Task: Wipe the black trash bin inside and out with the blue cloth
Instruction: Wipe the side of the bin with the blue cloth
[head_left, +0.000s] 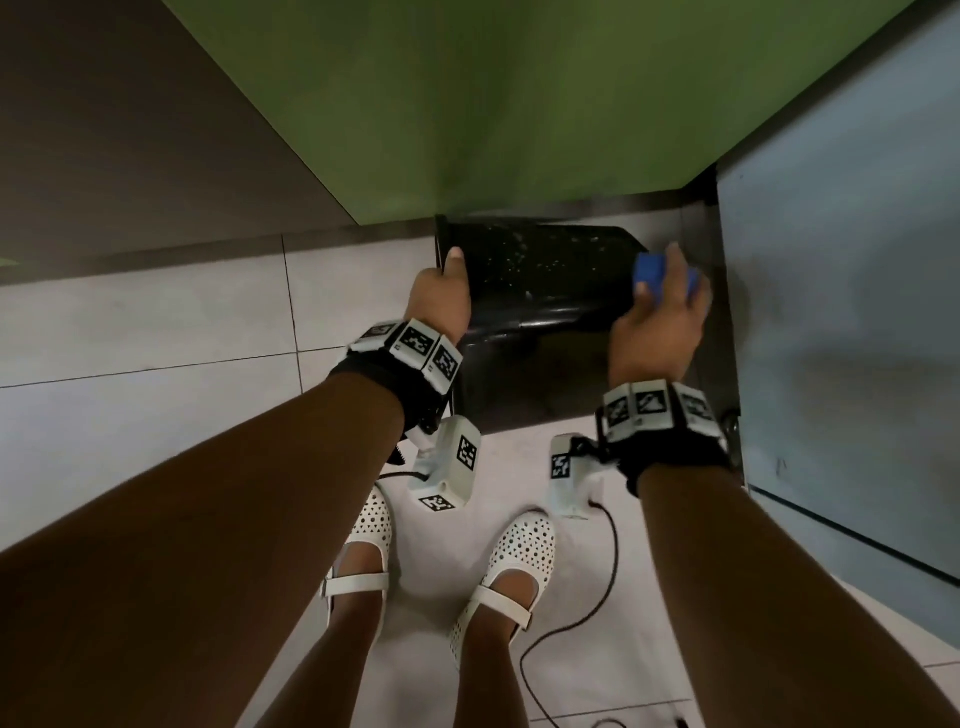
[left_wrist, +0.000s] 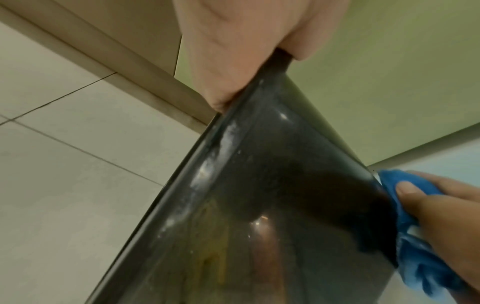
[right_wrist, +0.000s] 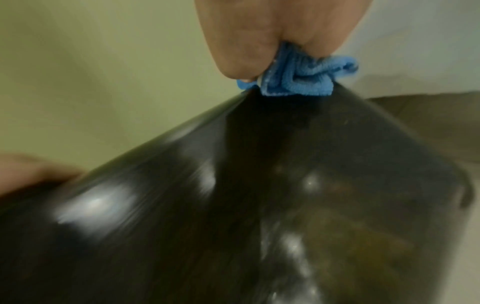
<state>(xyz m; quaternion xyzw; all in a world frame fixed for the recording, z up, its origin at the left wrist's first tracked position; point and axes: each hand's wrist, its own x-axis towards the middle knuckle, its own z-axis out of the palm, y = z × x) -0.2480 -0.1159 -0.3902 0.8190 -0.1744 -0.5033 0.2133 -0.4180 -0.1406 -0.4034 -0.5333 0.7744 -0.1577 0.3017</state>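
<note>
The black trash bin (head_left: 540, 291) stands on the tiled floor against the green wall, its glossy side speckled with white spots. My left hand (head_left: 441, 291) grips the bin's left rim (left_wrist: 259, 98), thumb on top. My right hand (head_left: 665, 306) holds the bunched blue cloth (head_left: 652, 275) against the bin's right edge. In the left wrist view the blue cloth (left_wrist: 405, 207) presses on the bin's far side under my right fingers (left_wrist: 436, 207). From the right wrist, the blue cloth (right_wrist: 303, 76) is pinched over the bin's top edge (right_wrist: 233, 123).
A green wall (head_left: 519, 104) rises behind the bin. A pale blue panel (head_left: 841, 260) stands close on the right. My feet in white shoes (head_left: 519, 551) are just in front, with a black cable (head_left: 582, 613) trailing on the floor tiles (head_left: 156, 322).
</note>
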